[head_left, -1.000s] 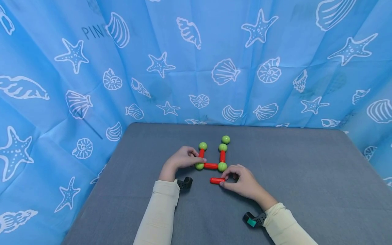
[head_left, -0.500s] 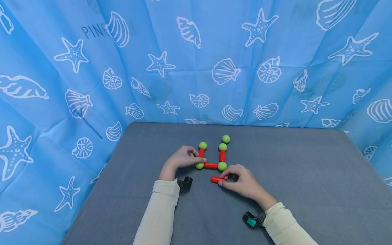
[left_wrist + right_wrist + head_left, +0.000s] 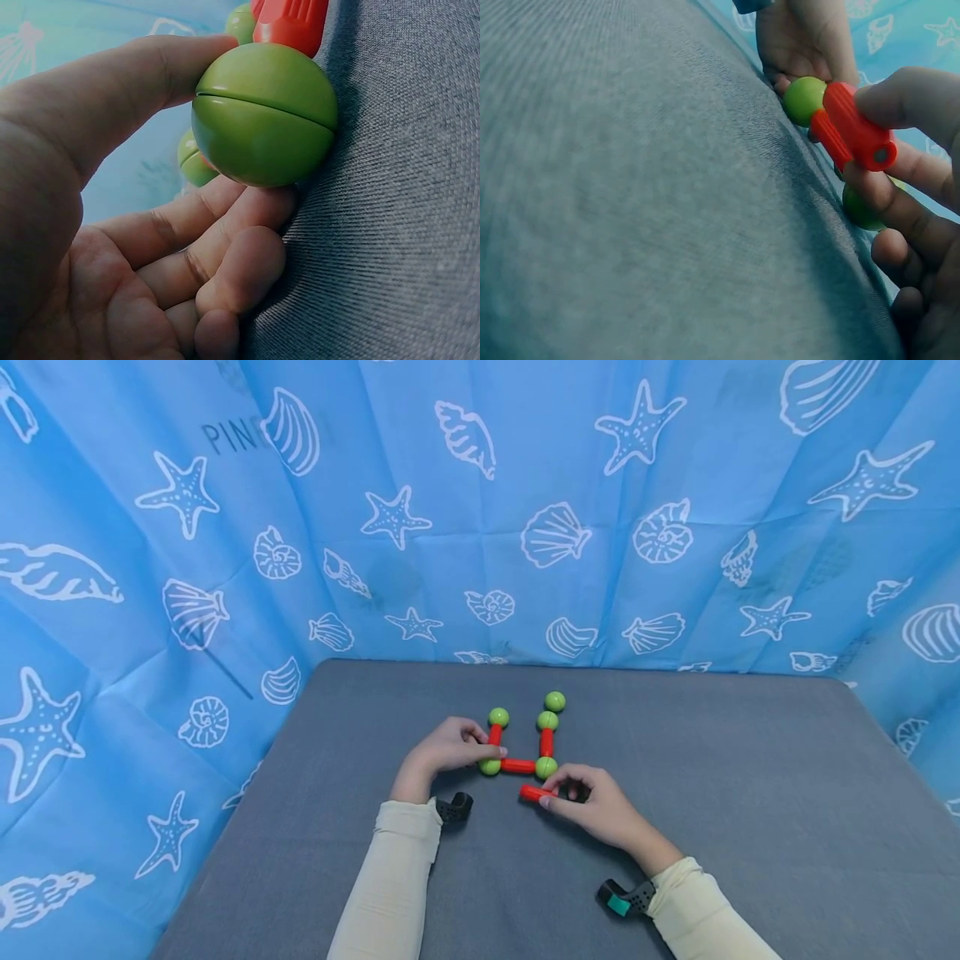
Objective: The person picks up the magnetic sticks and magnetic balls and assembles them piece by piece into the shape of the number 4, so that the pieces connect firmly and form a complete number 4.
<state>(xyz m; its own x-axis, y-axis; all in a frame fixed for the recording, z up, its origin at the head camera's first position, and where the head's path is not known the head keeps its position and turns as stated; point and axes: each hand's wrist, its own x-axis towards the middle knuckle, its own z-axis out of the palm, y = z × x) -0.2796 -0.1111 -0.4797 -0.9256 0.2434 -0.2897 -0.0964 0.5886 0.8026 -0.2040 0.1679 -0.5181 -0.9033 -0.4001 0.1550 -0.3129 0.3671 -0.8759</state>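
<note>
On the grey cloth lies a U-shaped frame of red rods and green balls, its open side facing away. My left hand (image 3: 448, 747) grips its near left corner, thumb and fingers about the green corner ball (image 3: 266, 116); the left red rod (image 3: 495, 734) is partly behind the thumb. A loose red rod (image 3: 861, 129) is pinched between thumb and fingers of my right hand (image 3: 595, 802). That rod is just in front of the bottom red rod (image 3: 517, 766) and the right corner ball (image 3: 546, 767), apart from them in the head view.
A single green ball (image 3: 555, 701) lies just beyond the top ball (image 3: 548, 721) of the frame's right side; whether they touch I cannot tell. A blue curtain (image 3: 480, 527) with shell and starfish prints hangs behind the grey-covered table (image 3: 720, 793).
My right hand has shifted the loose red rod slightly away from me, turning it so its left end points more toward the frame. My left hand stays on the corner.
</note>
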